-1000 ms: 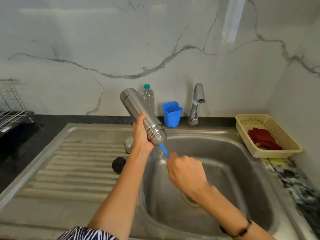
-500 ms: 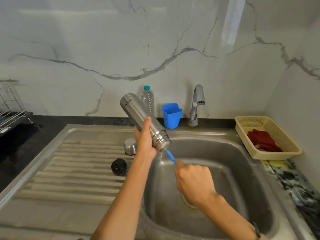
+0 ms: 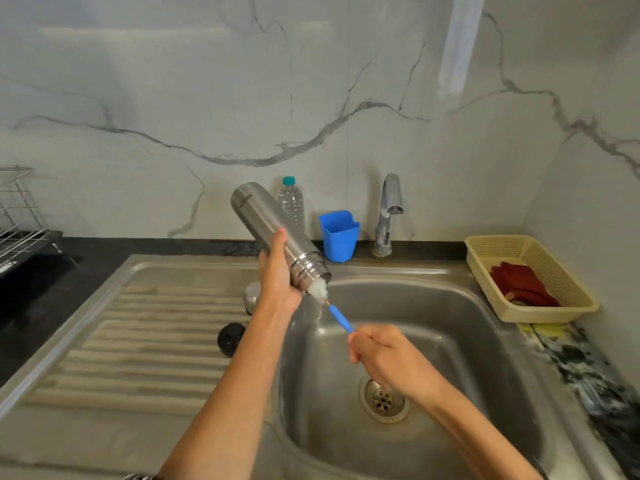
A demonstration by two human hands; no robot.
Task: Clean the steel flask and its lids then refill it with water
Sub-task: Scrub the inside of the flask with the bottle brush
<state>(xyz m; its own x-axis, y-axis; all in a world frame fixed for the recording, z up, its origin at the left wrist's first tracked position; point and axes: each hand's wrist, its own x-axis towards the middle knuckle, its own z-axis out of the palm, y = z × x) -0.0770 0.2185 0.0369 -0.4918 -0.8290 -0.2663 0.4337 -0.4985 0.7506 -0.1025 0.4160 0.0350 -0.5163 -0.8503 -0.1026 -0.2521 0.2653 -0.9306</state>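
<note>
My left hand grips the steel flask near its neck, tilted with the open mouth down and to the right over the sink basin. My right hand holds the blue handle of a bottle brush. Its white bristle head shows at the flask's mouth, partly outside. A steel lid sits on the draining board behind my left wrist, mostly hidden. A black inner lid lies on the board to the left of my forearm.
A tap stands behind the basin, with a blue cup and a clear plastic bottle to its left. A yellow basket with red cloth sits at the right. A wire rack is at far left.
My right hand has pulled the brush back and down, so the white bristles now show at the flask's mouth. The flask has stayed tilted in my left hand.
</note>
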